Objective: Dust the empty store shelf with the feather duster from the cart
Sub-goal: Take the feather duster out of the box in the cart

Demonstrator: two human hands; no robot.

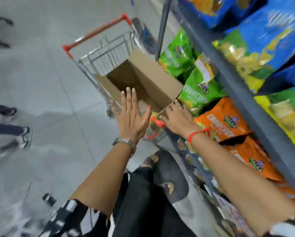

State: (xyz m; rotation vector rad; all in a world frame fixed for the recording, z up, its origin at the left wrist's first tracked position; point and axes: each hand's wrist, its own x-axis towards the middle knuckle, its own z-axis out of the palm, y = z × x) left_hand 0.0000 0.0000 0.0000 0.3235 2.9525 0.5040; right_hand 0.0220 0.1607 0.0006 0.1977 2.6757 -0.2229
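A wire shopping cart (99, 55) with red handles stands ahead of me in the aisle, with an open cardboard box (148, 77) inside it. My left hand (132, 117) hovers over the cart's near end, palm flat and fingers spread, holding nothing. My right hand (176, 119) lies palm down on the box's near corner flap, right beside the chip bags, with its fingers bent on the flap. A blurred blue thing (147, 37) sticks up at the cart's far right corner; I cannot tell what it is. No feather duster is clearly visible.
The store shelf (217, 69) on my right is packed with green (199, 86), orange (223, 122) and blue (263, 41) chip bags. Other people's legs and shoes (23, 135) stand on the grey floor at the left. My own legs and sandalled foot (152, 159) are below.
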